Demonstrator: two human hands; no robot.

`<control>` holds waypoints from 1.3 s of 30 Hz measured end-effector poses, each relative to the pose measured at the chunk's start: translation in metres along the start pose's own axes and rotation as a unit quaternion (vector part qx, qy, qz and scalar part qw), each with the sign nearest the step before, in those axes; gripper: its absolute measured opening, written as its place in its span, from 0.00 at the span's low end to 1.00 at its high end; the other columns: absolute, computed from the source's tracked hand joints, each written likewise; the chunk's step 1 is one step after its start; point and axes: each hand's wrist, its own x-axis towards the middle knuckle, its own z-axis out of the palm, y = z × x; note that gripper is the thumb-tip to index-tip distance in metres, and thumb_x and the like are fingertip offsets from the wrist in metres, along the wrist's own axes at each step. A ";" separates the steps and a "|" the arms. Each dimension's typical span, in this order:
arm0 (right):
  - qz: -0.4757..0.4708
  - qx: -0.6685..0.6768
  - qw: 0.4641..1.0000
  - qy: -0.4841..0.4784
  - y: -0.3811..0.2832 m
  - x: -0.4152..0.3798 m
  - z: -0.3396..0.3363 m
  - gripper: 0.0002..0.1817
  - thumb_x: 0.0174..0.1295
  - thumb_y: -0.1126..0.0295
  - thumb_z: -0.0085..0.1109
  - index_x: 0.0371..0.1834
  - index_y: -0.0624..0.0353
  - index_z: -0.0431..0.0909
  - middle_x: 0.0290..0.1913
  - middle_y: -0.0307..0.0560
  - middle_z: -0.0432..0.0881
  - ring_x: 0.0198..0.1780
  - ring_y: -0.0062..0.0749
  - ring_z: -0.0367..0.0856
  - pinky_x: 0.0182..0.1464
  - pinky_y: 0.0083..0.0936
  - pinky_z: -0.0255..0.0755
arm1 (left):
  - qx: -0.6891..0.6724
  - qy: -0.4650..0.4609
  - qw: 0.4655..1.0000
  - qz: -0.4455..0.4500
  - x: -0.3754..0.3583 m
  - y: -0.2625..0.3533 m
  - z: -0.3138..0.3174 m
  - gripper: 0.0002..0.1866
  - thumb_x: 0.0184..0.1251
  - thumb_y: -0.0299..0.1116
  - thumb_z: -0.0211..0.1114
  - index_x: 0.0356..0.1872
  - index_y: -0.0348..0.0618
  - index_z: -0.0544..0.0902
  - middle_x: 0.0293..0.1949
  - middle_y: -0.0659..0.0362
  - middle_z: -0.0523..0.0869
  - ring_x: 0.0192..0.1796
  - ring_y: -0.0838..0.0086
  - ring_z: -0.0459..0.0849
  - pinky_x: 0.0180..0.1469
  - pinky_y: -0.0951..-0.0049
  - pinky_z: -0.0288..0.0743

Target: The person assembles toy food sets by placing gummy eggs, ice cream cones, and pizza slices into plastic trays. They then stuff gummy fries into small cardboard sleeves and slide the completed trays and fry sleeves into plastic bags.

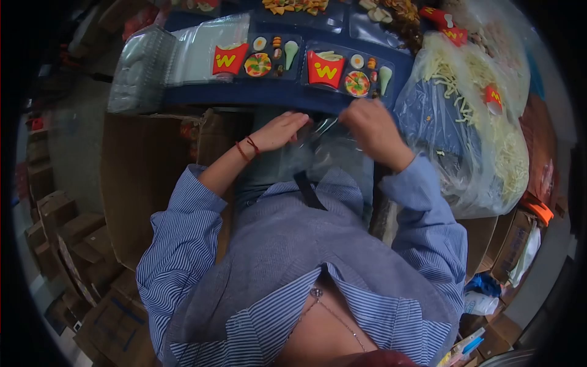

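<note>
Over my lap, just off the table's near edge, my left hand [284, 129] and my right hand [370, 125] are on either side of a clear plastic piece [327, 137]. Both hands have bent fingers, and their fingertips are blurred or hidden. Beyond them, two clear trays lie side by side on the blue table [244, 98]. Each holds a red fries box, a toy pizza, an egg, small toy foods and a pale green piece. The left fries box [230, 59] and the right fries box [325, 68] bear a yellow W.
Stacked clear trays [142, 70] stand at the table's left. On the right, a large plastic bag [465, 122] holds pale toy fries, with a small red box [493, 99] on it. An open cardboard box [147, 177] is left of my legs.
</note>
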 end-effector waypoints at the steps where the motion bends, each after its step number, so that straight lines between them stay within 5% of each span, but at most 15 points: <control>1: 0.019 -0.018 0.999 0.036 0.029 0.011 -0.002 0.11 0.54 0.76 0.55 0.41 0.54 0.77 0.36 0.45 0.76 0.43 0.42 0.77 0.43 0.36 0.67 | -0.015 0.023 0.996 -0.080 0.002 -0.002 -0.003 0.22 0.75 0.49 0.50 0.45 0.39 0.81 0.47 0.49 0.83 0.48 0.54 0.83 0.51 0.59 0.76; 2: 0.038 -0.035 0.996 0.072 0.057 0.025 -0.002 0.12 0.54 0.75 0.55 0.42 0.53 0.77 0.36 0.45 0.76 0.44 0.43 0.78 0.43 0.36 0.67 | -0.016 0.028 0.996 -0.080 0.001 -0.005 0.001 0.22 0.75 0.49 0.50 0.45 0.39 0.81 0.47 0.49 0.83 0.48 0.54 0.83 0.51 0.59 0.76; 4: 0.138 -0.114 0.982 0.057 0.090 0.052 0.001 0.11 0.57 0.74 0.55 0.43 0.52 0.77 0.42 0.44 0.78 0.49 0.44 0.77 0.47 0.39 0.67 | 0.288 0.120 0.943 0.118 -0.004 0.000 0.015 0.22 0.73 0.50 0.53 0.45 0.38 0.80 0.44 0.49 0.83 0.44 0.56 0.83 0.47 0.60 0.77; 8: 0.150 -0.219 0.964 0.020 0.107 0.071 0.030 0.14 0.57 0.73 0.56 0.48 0.53 0.77 0.51 0.45 0.78 0.57 0.42 0.75 0.54 0.43 0.67 | 0.462 0.064 0.873 0.142 -0.022 0.011 0.039 0.12 0.64 0.40 0.65 0.41 0.44 0.82 0.37 0.56 0.81 0.46 0.62 0.78 0.50 0.64 0.71; 10: 0.145 -0.293 0.942 0.083 0.102 0.066 0.037 0.18 0.61 0.68 0.58 0.56 0.52 0.77 0.62 0.46 0.74 0.66 0.43 0.69 0.64 0.50 0.62 | 0.445 0.071 0.882 0.134 -0.034 0.021 0.017 0.08 0.62 0.37 0.66 0.38 0.47 0.82 0.38 0.57 0.81 0.48 0.64 0.76 0.50 0.65 0.68; 14: 0.125 -0.196 0.972 0.023 0.068 0.052 0.041 0.25 0.67 0.56 0.57 0.66 0.45 0.73 0.71 0.48 0.66 0.74 0.45 0.61 0.71 0.56 0.53 | 0.400 -0.003 0.902 0.162 -0.062 0.092 -0.094 0.05 0.67 0.34 0.61 0.37 0.47 0.81 0.37 0.59 0.80 0.45 0.61 0.77 0.50 0.63 0.69; 16: 0.121 -0.200 0.972 0.032 0.079 0.043 0.040 0.26 0.67 0.57 0.58 0.68 0.45 0.72 0.72 0.48 0.66 0.75 0.46 0.60 0.71 0.56 0.52 | 0.397 0.028 0.891 0.217 -0.055 0.094 -0.161 0.06 0.68 0.34 0.60 0.38 0.44 0.82 0.37 0.58 0.79 0.43 0.61 0.77 0.50 0.63 0.70; 20: 0.107 -0.204 0.973 0.027 0.099 0.030 0.026 0.28 0.66 0.59 0.58 0.70 0.45 0.70 0.73 0.48 0.65 0.75 0.47 0.60 0.72 0.56 0.51 | 0.424 0.112 0.889 0.130 -0.003 0.068 -0.235 0.10 0.68 0.37 0.62 0.44 0.44 0.82 0.39 0.57 0.79 0.45 0.62 0.78 0.51 0.62 0.71; 22: 0.097 -0.215 0.972 0.010 0.110 0.026 0.019 0.27 0.64 0.62 0.60 0.68 0.47 0.72 0.72 0.49 0.66 0.74 0.48 0.60 0.73 0.52 0.52 | 0.457 0.143 0.871 0.109 0.020 0.036 -0.239 0.12 0.67 0.38 0.63 0.47 0.46 0.82 0.42 0.56 0.79 0.46 0.63 0.79 0.51 0.63 0.72; 25: 0.132 -0.304 0.943 0.010 0.091 0.047 0.008 0.26 0.62 0.61 0.62 0.65 0.48 0.73 0.70 0.51 0.67 0.74 0.49 0.61 0.73 0.50 0.53 | 0.535 0.319 0.762 0.175 0.031 0.015 -0.235 0.17 0.64 0.42 0.64 0.51 0.48 0.81 0.49 0.54 0.79 0.51 0.58 0.79 0.56 0.63 0.74; 27: 0.086 -0.209 0.974 0.028 0.062 0.086 0.010 0.27 0.61 0.60 0.64 0.64 0.49 0.74 0.69 0.52 0.68 0.74 0.49 0.61 0.73 0.51 0.53 | 0.508 0.408 0.727 0.215 0.022 0.018 -0.226 0.21 0.61 0.41 0.67 0.54 0.46 0.78 0.51 0.53 0.77 0.54 0.58 0.78 0.58 0.62 0.73; 30: -0.023 -0.063 0.997 0.039 0.016 0.151 0.045 0.33 0.60 0.48 0.64 0.66 0.49 0.72 0.71 0.55 0.65 0.75 0.53 0.59 0.72 0.59 0.51 | 0.363 0.483 0.785 0.139 0.001 0.014 -0.211 0.22 0.60 0.37 0.68 0.54 0.42 0.78 0.51 0.52 0.77 0.57 0.58 0.76 0.58 0.60 0.73; 33: -0.029 -0.136 0.990 0.041 0.015 0.189 0.101 0.43 0.58 0.35 0.59 0.73 0.46 0.64 0.74 0.58 0.60 0.76 0.56 0.55 0.71 0.65 0.48 | 0.314 0.465 0.825 0.068 -0.028 0.012 -0.187 0.23 0.61 0.34 0.68 0.55 0.38 0.75 0.54 0.50 0.75 0.59 0.55 0.74 0.60 0.59 0.72; 37: 0.028 -0.159 0.984 -0.069 0.014 0.201 0.122 0.54 0.52 0.25 0.55 0.78 0.42 0.54 0.76 0.60 0.54 0.77 0.56 0.52 0.71 0.67 0.46 | 0.417 0.480 0.763 0.120 -0.041 -0.006 -0.156 0.25 0.63 0.35 0.67 0.59 0.35 0.72 0.57 0.45 0.73 0.61 0.52 0.72 0.64 0.60 0.69; 39: 0.025 -0.161 0.982 -0.098 0.014 0.200 0.120 0.56 0.50 0.25 0.57 0.79 0.40 0.52 0.77 0.59 0.54 0.78 0.56 0.50 0.72 0.66 0.46 | 0.322 0.454 0.821 0.130 -0.034 -0.017 -0.148 0.26 0.67 0.35 0.64 0.63 0.37 0.69 0.61 0.44 0.71 0.67 0.52 0.68 0.69 0.61 0.62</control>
